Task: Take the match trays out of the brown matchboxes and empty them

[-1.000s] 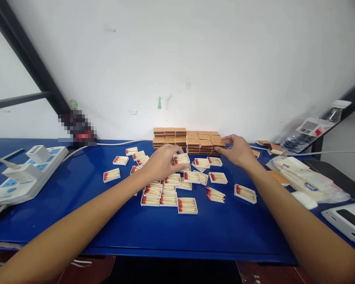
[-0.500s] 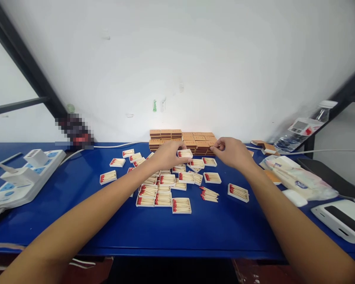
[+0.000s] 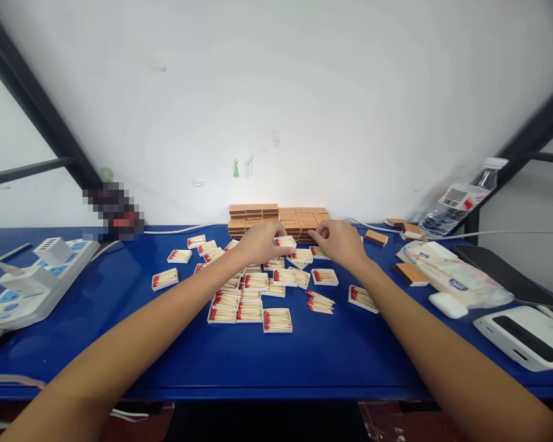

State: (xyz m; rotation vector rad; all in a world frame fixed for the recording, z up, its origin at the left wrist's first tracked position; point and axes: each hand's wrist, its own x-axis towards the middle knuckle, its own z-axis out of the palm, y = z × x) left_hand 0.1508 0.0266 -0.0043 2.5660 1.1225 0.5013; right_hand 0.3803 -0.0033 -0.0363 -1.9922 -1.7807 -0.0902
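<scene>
My left hand (image 3: 261, 240) pinches a white matchbox tray (image 3: 284, 242) of red-tipped matches between thumb and fingers, raised just above the other trays. Close by on the right, my right hand (image 3: 340, 241) has its fingers curled, with thumb and fingertip at the front edge of the stacked matchboxes (image 3: 304, 215). Whatever may be between those fingertips is hidden. Several open trays of matches (image 3: 257, 282) lie in front of the hands, some overlapping or piled up. A small bunch of loose matches (image 3: 320, 302) rests on the blue table.
Along the right lie brown matchboxes (image 3: 376, 238), a tissue pack (image 3: 461, 276), a white case (image 3: 448, 304), a white device (image 3: 528, 337) and a dark phone (image 3: 507, 275). A water bottle (image 3: 463, 199) leans behind them. At left sits a power strip (image 3: 50, 294) with plugs and cables.
My right hand has shifted left along the stacked matchboxes, closer to my left hand. The left hand keeps its tray in almost the same place. A matchbox at right is now uncovered.
</scene>
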